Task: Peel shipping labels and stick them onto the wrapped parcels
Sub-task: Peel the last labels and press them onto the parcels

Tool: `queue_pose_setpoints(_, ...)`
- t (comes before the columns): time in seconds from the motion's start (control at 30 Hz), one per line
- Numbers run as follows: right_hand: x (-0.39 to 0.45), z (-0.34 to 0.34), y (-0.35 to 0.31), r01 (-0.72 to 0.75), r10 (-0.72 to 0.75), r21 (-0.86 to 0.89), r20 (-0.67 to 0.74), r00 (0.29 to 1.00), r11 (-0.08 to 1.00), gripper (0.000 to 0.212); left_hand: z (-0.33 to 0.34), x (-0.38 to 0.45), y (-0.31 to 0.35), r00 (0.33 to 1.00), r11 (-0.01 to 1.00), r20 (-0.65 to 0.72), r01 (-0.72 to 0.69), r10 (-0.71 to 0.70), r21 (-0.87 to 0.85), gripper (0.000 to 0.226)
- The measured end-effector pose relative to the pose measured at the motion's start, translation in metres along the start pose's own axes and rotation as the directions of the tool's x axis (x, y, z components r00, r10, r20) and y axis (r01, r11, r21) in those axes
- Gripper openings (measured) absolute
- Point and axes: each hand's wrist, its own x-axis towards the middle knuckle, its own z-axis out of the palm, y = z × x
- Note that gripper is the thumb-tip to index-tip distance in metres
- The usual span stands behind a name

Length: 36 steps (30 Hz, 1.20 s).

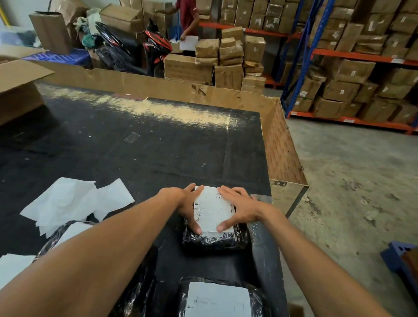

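A small parcel wrapped in black plastic lies near the right edge of the black table. A white shipping label lies flat on its top. My left hand presses on the label's left edge with fingers spread. My right hand presses flat on its right edge, thumb at the near corner. Closer to me sits a second black parcel carrying a white label. A third black parcel shows partly under my left forearm.
Crumpled white backing sheets lie on the table at my left. An open cardboard box stands at the far left, and a cardboard wall borders the table's back and right. Shelves of boxes and a person in red are behind.
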Motion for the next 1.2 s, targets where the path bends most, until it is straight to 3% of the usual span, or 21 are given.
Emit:
queue_pose_setpoints(0.1, 0.006, 0.001, 0.002, -0.058, 0.056, -0.092, -0.031, 0.998, 0.994, 0.144, -0.009, 0.004, 0.002, 0.999, 0.998, -0.036, -0.021, 0.023, 0.051, 0.149)
queue_pose_setpoints(0.33, 0.003, 0.0, -0.002, -0.161, 0.156, -0.135, -0.046, 0.987, 0.978, 0.143, -0.017, 0.005, 0.005, 1.0, 0.992, 0.003, -0.022, 0.022, 0.122, 0.145)
queue_pose_setpoints(0.47, 0.001, 0.008, 0.003, -0.184, 0.178, -0.072, -0.077, 0.981, 0.98, 0.144, -0.016, 0.005, 0.017, 0.998, 0.951, -0.052, 0.051, -0.037, 0.305, 0.145)
queue_pose_setpoints(0.53, -0.002, 0.015, 0.008, -0.142, 0.145, 0.047, -0.074, 0.987, 0.989, 0.137, -0.014, 0.005, 0.016, 0.999, 0.948, -0.03, 0.051, -0.044, 0.315, 0.146)
queue_pose_setpoints(0.73, -0.016, 0.044, 0.021, 0.034, 0.017, 0.442, -0.111, 0.994, 0.896, 0.088, -0.012, 0.011, 0.011, 0.998, 0.965, -0.015, 0.062, -0.06, 0.257, 0.152)
queue_pose_setpoints(0.83, -0.02, 0.047, 0.013, 0.06, 0.041, 0.723, -0.121, 0.992, 0.688, 0.075, -0.014, 0.013, 0.006, 1.0, 0.99, 0.03, -0.007, 0.002, 0.144, 0.142)
queue_pose_setpoints(0.9, -0.022, 0.052, 0.01, 0.093, 0.082, 0.823, -0.166, 0.983, 0.56, 0.075, -0.016, 0.012, -0.004, 0.996, 0.997, 0.054, -0.068, 0.067, 0.029, 0.131)
queue_pose_setpoints(1.0, -0.023, 0.061, 0.009, 0.089, 0.082, 0.709, -0.203, 0.976, 0.7, 0.095, -0.013, 0.014, -0.016, 0.994, 0.995, 0.058, -0.097, 0.097, 0.005, 0.133)
queue_pose_setpoints(1.07, -0.023, 0.062, 0.009, 0.063, 0.073, 0.693, -0.165, 0.984, 0.718, 0.108, -0.013, 0.017, -0.017, 0.995, 0.996, 0.045, -0.092, 0.093, -0.016, 0.134)
queue_pose_setpoints(1.13, -0.024, 0.059, 0.007, 0.071, 0.049, 0.793, -0.126, 0.991, 0.605, 0.105, -0.012, 0.018, -0.02, 0.995, 0.994, 0.021, -0.099, 0.1, -0.051, 0.129)
queue_pose_setpoints(1.2, -0.024, 0.06, 0.008, 0.104, 0.049, 0.876, -0.144, 0.988, 0.471, 0.099, -0.01, 0.019, -0.024, 0.99, 0.965, 0.045, -0.122, 0.136, -0.232, 0.116)
